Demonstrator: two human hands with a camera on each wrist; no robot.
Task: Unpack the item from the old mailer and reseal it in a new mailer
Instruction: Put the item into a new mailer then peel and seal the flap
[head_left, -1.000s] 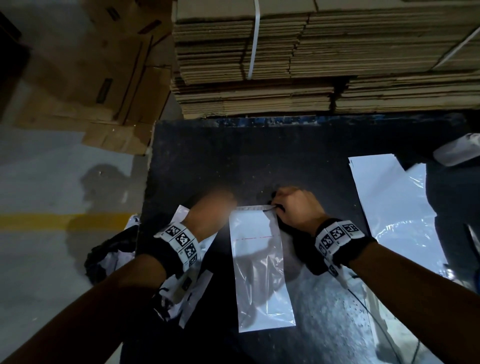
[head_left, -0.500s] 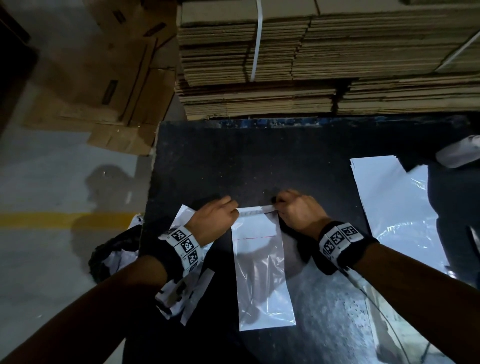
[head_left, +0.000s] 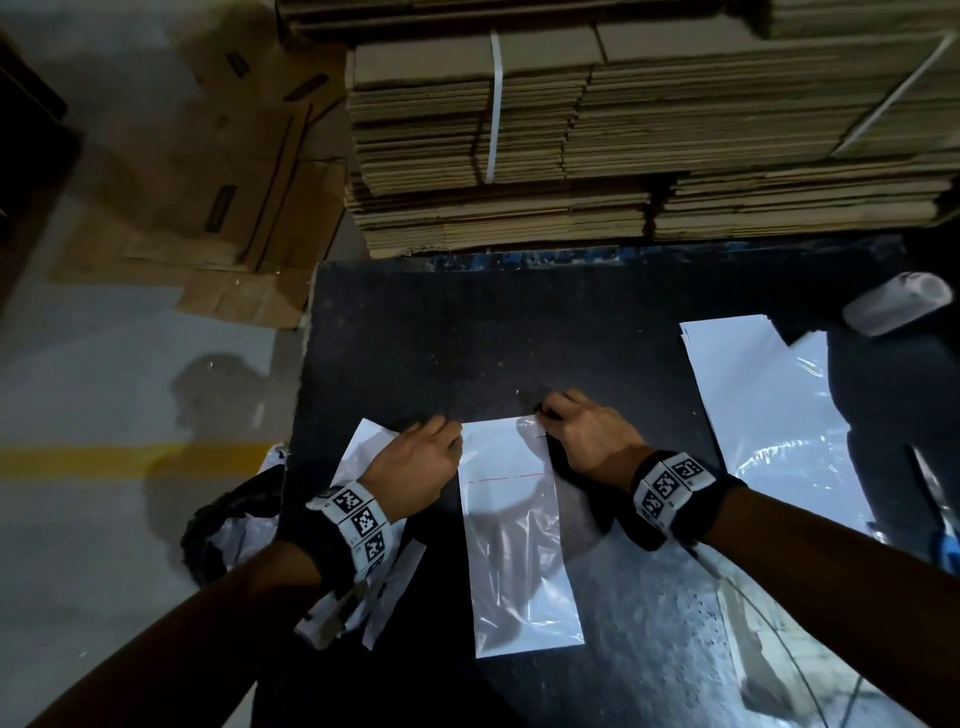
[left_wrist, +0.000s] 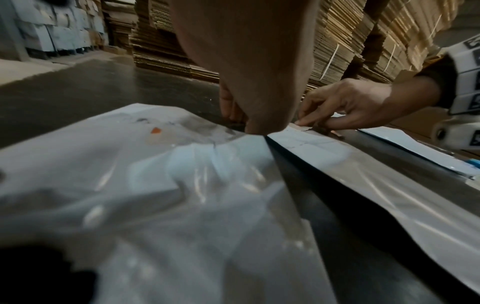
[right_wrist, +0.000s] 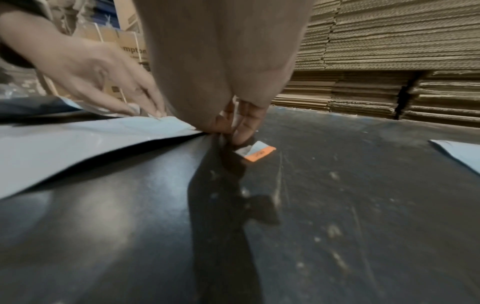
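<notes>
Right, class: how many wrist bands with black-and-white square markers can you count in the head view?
2: one marker-printed wrist band on the left wrist, one on the right. None seem hidden.

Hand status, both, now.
Left hand: open, straight fingers pressing the top edge of the mailer.
Right hand: pinching the orange-tipped strip at the mailer's top corner.

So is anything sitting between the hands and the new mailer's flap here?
Nothing visible. The left hand presses on the top left corner of the new mailer, and the right hand pinches its top right corner, both in direct contact on the black table.
</notes>
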